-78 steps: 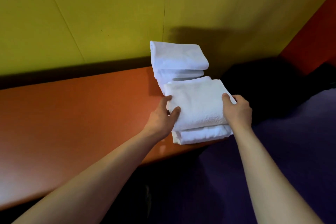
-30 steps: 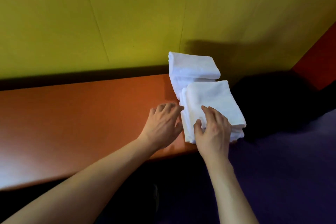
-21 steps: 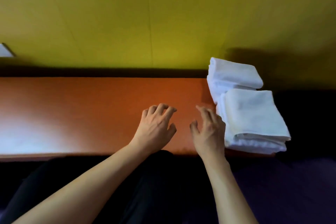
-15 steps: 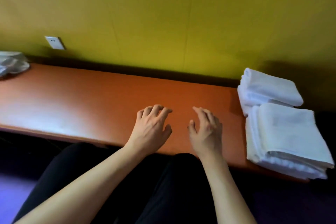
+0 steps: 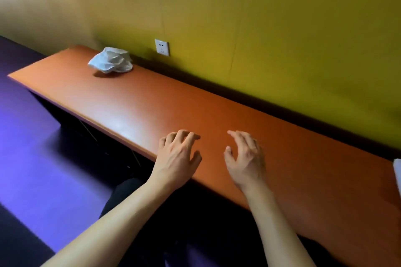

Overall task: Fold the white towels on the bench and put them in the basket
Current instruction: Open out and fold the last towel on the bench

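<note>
From the head camera, looking down and forward, a long orange bench [image 5: 152, 102] runs from the far left to the near right along a yellow-green wall [image 5: 282, 28]. Both hands are out over its near edge, side by side and apart from each other. The left hand [image 5: 176, 157] has its fingers loosely curled, tips down toward the bench top, and grasps nothing; whether the tips actually touch the surface cannot be told. The right hand [image 5: 246, 159] is likewise relaxed, fingers slightly bent and spread, thumb out to the side, with nothing in it. A crumpled white towel [image 5: 111, 63] lies unfolded at the far left end of the bench, close to the wall, well apart from both hands and farther from the right one than from the left. Just to the right of it, on the wall above the bench, sits a white socket [image 5: 162, 47]. At the right edge of the view a thin sliver of white cloth [image 5: 398, 172] shows on the bench, cut off by the frame, well to the right of the right hand. Left of the bench lies a purple floor [image 5: 32, 136], and a dark trouser knee [image 5: 123, 193] shows beneath the left forearm.
</note>
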The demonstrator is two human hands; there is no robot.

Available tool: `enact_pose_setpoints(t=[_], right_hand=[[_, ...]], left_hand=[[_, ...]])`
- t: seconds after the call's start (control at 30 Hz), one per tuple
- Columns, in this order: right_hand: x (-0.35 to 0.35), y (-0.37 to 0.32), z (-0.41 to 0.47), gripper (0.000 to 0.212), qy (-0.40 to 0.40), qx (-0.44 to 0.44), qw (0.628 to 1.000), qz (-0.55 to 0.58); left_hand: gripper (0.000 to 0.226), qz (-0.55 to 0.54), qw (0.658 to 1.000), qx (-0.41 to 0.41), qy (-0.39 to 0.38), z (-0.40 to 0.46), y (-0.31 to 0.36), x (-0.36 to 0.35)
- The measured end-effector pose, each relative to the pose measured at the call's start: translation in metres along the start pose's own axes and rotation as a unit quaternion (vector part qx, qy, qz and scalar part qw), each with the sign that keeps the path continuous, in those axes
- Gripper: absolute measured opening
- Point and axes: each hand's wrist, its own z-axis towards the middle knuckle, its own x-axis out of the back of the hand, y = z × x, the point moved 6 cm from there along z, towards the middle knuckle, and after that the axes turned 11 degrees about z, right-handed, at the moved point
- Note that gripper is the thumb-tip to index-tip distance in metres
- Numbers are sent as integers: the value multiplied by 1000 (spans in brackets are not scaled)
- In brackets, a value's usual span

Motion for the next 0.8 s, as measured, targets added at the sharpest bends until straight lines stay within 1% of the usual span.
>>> enact_pose_setpoints(t=[0.1,0.27,0.43,0.63,0.73,0.8], right_hand=[[-51,-31,32,44,-32,12,999,-3],[-144,-78,90,43,-98,32,995,-6],[-239,-113,151,44,-159,60,985,-12],[-359,-134,229,48,-201,83,976,-13],[-412,-137,262,51,-224,94,970,-32],[-442,-136,282,54,-238,101,965,-49]], left_hand=[[42,-2,1000,24,-1,18,-57,-2],[48,8,997,74,9,54,-158,-9],[48,30,992,121,20,101,-256,-35],[44,73,984,157,40,175,-375,-87],[40,95,981,166,26,213,-432,-117],[42,104,979,173,11,239,-464,-139]])
